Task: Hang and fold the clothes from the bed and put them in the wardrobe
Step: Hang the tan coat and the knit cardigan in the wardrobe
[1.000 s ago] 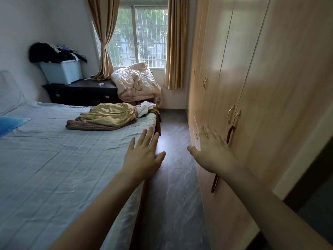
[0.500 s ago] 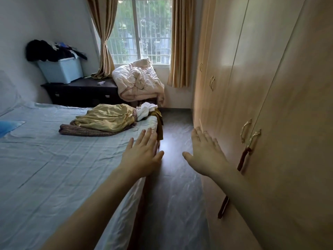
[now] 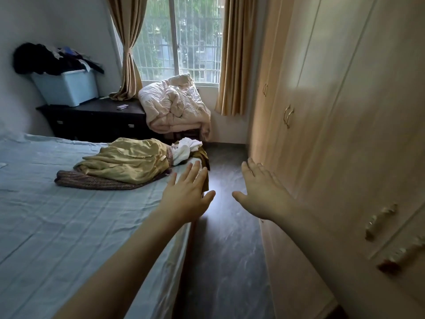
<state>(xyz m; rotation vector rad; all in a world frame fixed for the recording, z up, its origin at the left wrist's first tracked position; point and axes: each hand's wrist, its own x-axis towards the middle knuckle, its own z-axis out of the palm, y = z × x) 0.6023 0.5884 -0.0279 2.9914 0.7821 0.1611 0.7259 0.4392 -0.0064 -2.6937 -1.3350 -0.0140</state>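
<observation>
A pile of clothes lies at the far corner of the bed [image 3: 57, 226]: a gold satin garment [image 3: 128, 160] on top of a brown knitted one [image 3: 92, 181], with a white garment [image 3: 184, 149] at the bed's edge. My left hand [image 3: 186, 196] is stretched out flat over the bed's near corner, fingers straight, holding nothing. My right hand [image 3: 262, 194] is also flat and empty, over the aisle beside the wardrobe [image 3: 333, 134], whose doors are closed.
A narrow grey floor aisle [image 3: 225, 249] runs between bed and wardrobe. A bundled duvet [image 3: 174, 107] sits on a chair under the window. A dark dresser [image 3: 96, 120] carries a blue bin [image 3: 66, 88] heaped with dark clothes.
The view has moved forward along the aisle; the clothes pile and the window end are nearer. Both hands stay stretched out flat and empty.
</observation>
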